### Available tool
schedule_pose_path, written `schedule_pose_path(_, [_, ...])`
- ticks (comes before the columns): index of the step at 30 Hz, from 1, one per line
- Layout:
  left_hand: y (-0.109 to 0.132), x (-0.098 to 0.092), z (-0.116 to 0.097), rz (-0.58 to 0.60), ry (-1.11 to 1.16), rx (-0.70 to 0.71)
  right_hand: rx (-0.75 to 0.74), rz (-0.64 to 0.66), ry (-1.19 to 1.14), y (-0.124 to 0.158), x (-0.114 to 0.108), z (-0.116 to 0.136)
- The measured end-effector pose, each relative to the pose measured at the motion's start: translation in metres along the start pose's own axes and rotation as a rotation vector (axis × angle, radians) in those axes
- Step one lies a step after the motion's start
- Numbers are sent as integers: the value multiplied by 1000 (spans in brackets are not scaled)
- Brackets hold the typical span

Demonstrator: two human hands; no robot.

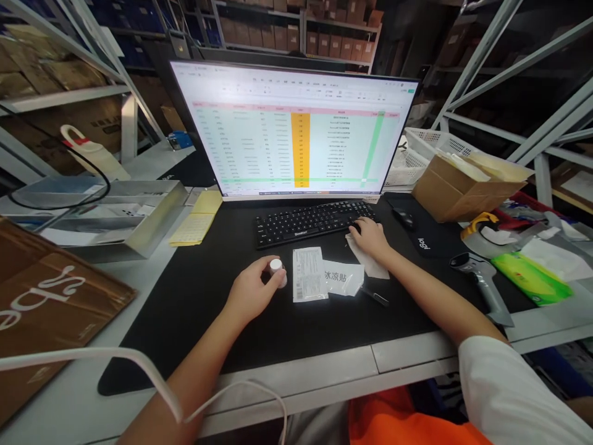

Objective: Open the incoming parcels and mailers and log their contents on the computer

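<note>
My left hand is wrapped round a small bottle with a white cap, held upright just above or on the black desk mat. At the right end of the black keyboard, my right hand rests with its fingers over the number keys, holding nothing. Between the hands lie two white packets: one upright sachet with small print and one sachet with large dark characters. A black pen touches the second. Under my right wrist is a pale slip of paper.
Behind the keyboard stands a monitor showing a spreadsheet. To the right are a mouse, a cardboard box, a barcode scanner and a green packet. Yellow notes, a grey tray and a brown carton are left.
</note>
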State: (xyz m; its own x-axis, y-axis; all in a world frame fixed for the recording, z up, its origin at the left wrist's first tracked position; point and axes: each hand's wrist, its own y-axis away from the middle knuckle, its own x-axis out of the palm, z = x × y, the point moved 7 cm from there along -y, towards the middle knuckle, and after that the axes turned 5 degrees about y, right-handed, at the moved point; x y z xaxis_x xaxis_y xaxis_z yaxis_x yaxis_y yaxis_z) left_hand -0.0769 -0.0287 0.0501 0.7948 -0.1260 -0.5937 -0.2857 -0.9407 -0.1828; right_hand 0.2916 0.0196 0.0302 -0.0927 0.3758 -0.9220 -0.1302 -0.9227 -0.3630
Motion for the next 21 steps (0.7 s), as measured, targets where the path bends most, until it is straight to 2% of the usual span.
schedule_pose_path(6, [2,4,1,12,-20,1,24,-50,-6,5,9,-8])
schedule_pose_path(11, [0,5,6,14,-25,-14,-38,-88,-31,6,7,-3])
schedule_pose_path(21, [0,9,13,28,-22,-24,-122,-41,-40,9,9,6])
